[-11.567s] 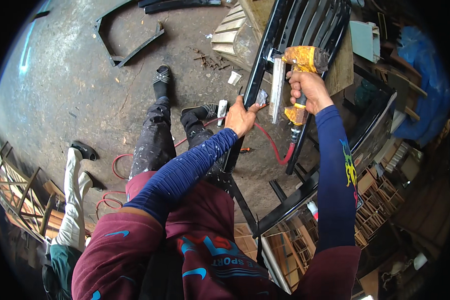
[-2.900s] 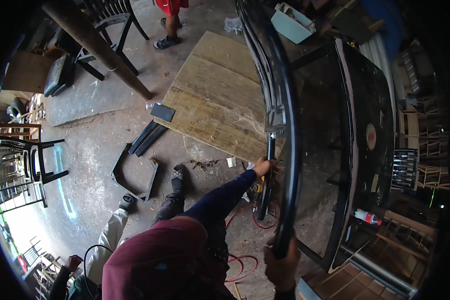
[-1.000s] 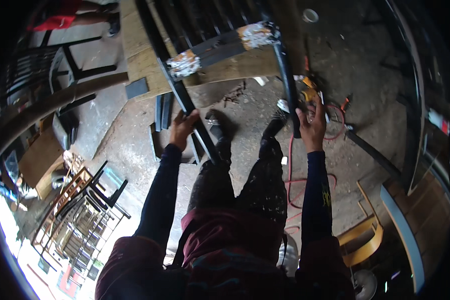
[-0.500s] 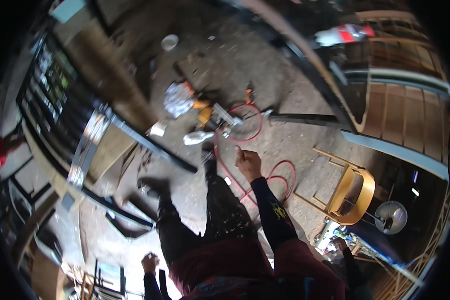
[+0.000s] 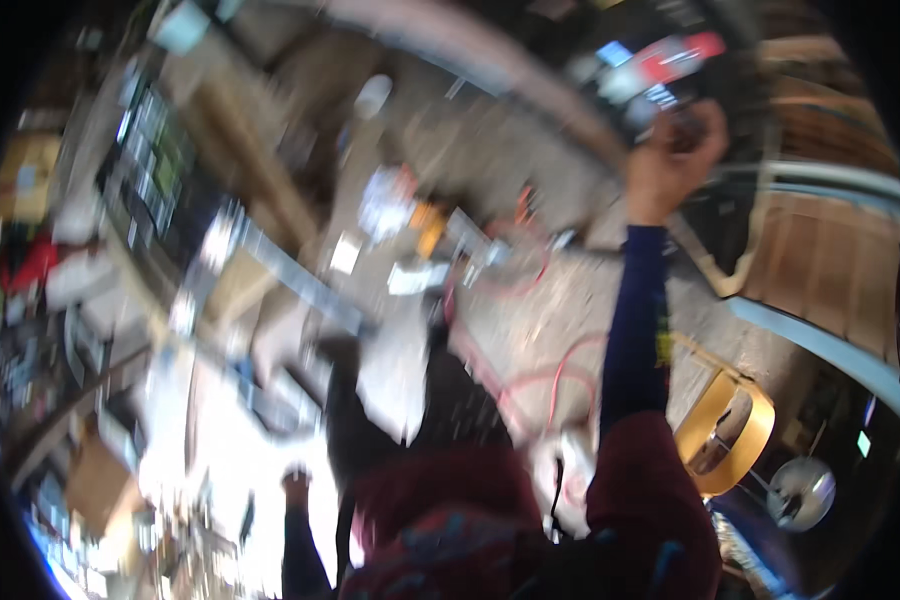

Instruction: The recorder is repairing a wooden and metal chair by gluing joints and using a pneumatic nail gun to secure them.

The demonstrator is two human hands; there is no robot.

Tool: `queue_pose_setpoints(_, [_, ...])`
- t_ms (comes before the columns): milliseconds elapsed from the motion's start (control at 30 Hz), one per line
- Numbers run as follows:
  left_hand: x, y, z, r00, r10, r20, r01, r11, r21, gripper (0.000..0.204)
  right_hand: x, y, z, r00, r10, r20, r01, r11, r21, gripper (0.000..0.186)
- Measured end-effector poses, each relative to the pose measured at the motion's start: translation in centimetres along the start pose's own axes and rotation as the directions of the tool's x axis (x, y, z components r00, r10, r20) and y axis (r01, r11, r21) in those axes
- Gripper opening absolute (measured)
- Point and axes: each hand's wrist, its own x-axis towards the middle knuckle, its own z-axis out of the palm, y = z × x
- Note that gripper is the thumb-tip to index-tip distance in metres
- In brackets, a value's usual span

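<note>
My right hand (image 5: 667, 172) is stretched forward to the upper right, its fingers curled round a dark thing that blur keeps me from making out. Just beyond the fingers lies a plastic bottle (image 5: 672, 60) with a red label and red cap, on a dark surface. Low on the left is my left hand (image 5: 295, 482), small and smeared against bright light; its fingers cannot be read.
A red hose (image 5: 553, 385) loops over the floor. Ahead of my feet lie a yellow tool (image 5: 429, 228), a whitish bundle (image 5: 385, 205) and an orange-handled tool (image 5: 526, 203). To the right stand a yellow chair (image 5: 745, 440) and a round fan (image 5: 802, 494).
My right hand has moved from over the hose up and right, near the bottle. My left hand has risen slightly. The whole view has shifted and blurred.
</note>
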Motion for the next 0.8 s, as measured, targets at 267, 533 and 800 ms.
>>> queue_pose_setpoints(267, [5.0,12.4,-11.2,0.923,-0.373,-0.095,-0.043,0.144,-0.989,0.03,-41.8,4.8,-3.2,0.066,0.519,0.852,-0.219,0.841,-0.495,0.001])
queue_pose_setpoints(533, [24.6,16.2,-3.9,0.935,-0.138,-0.325,-0.257,0.365,-0.895,0.023,-66.3,12.4,4.8,-0.24,0.324,0.915,0.405,0.89,-0.209,0.055])
queue_pose_setpoints(800, [30.7,9.5,-1.0,0.894,-0.029,-0.446,-0.267,0.766,-0.585,0.034,-76.4,23.3,8.7,-0.136,0.051,0.989,0.811,0.58,0.082,0.041])
